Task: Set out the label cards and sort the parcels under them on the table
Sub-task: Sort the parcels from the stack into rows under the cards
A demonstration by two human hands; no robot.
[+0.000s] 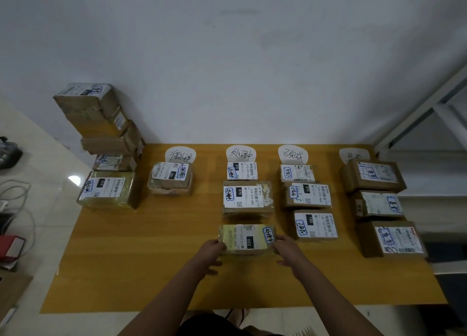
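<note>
Four white label cards stand along the far edge of the wooden table [131,260]: first card [180,155], second card [240,153], third card [293,153], fourth card [353,154]. Under the second card lie two parcels and a yellowish parcel marked 220 [246,238]. My left hand [212,249] grips its left end and my right hand [288,249] its right end; it rests on the table. One parcel [170,177] lies under the first card, three under the third, three under the fourth.
A tall stack of brown parcels [106,133] stands at the table's far left corner, with a yellow-taped parcel [108,189] in front. Cables and a red box [11,247] lie on the floor to the left. A white metal frame [429,113] is at right.
</note>
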